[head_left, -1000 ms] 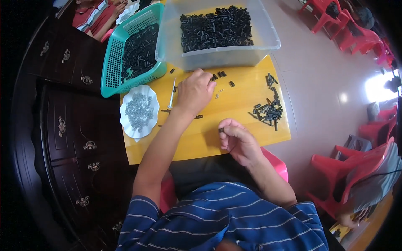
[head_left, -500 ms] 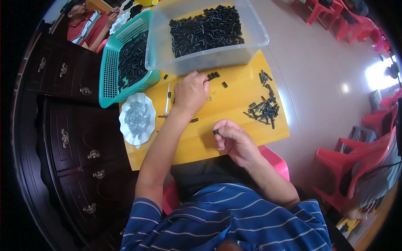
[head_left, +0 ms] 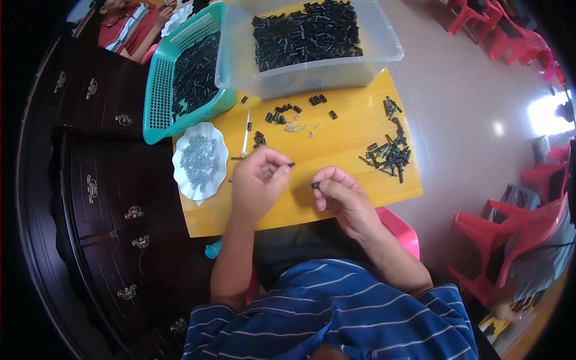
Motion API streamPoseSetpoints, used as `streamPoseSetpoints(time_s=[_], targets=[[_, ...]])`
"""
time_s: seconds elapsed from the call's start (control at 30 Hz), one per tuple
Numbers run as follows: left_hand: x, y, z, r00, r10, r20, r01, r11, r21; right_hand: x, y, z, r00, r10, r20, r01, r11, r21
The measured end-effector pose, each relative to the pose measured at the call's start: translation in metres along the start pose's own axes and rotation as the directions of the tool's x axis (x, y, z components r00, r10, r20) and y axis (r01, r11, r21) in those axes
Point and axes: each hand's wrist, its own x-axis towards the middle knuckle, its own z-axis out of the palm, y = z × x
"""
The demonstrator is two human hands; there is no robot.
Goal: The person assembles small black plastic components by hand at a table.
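Note:
My left hand (head_left: 255, 186) is over the near part of the yellow table (head_left: 288, 213), pinching a small black piece (head_left: 291, 164) between thumb and finger. To its right, my right hand (head_left: 348, 204) grips a small black tubular piece (head_left: 315, 185) at the fingertips. The two pieces are a short way apart. Beyond my hands lie several loose black pieces (head_left: 279, 114) and a scatter of tiny silvery pins (head_left: 294, 127). A thin white pointed stick (head_left: 246, 132) rests left of these. Near the table's right edge is a heap of longer black pieces (head_left: 390, 155).
A white scalloped dish (head_left: 222, 150) of small shiny pieces stands at the table's left. Behind it are a green basket (head_left: 157, 99) and a clear plastic bin (head_left: 312, 75), both holding black parts. Dark drawers (head_left: 114, 180) border the left; red chairs (head_left: 486, 240) stand right. Another person (head_left: 135, 30) sits far left.
My left hand has come back toward me from beside the bin, now with a small black piece in its fingertips. My right hand has barely moved. The loose pieces and pins are uncovered.

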Motion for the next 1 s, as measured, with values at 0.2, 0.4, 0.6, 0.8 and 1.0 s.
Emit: streamPoseSetpoints(time_s=[0.2,0.4,0.6,0.8,1.0], targets=[[-0.034,0.007,-0.004,0.986,-0.11,0.128,0.124,0.986,-0.108,0.0,0.006,0.004,0.997,-0.073,0.008,0.074,0.99,-0.116],[-0.044,0.001,-0.004,0.981,-0.1,0.164,0.121,0.985,-0.126,0.0,0.01,0.005,0.996,-0.079,0.048,0.088,0.973,-0.212],[-0.05,-0.004,-0.004,0.988,-0.091,0.129,0.102,0.991,-0.087,0.0,0.012,0.005,0.997,-0.065,0.046,0.075,0.969,-0.234],[-0.052,0.001,-0.004,0.993,-0.037,0.113,0.028,0.997,0.077,0.0,0.019,0.0,0.979,-0.184,0.089,0.204,0.907,-0.369],[-0.053,-0.004,-0.01,0.974,-0.165,0.154,0.178,0.981,-0.075,-0.002,0.023,0.0,0.945,-0.298,0.137,0.324,0.786,-0.527]])
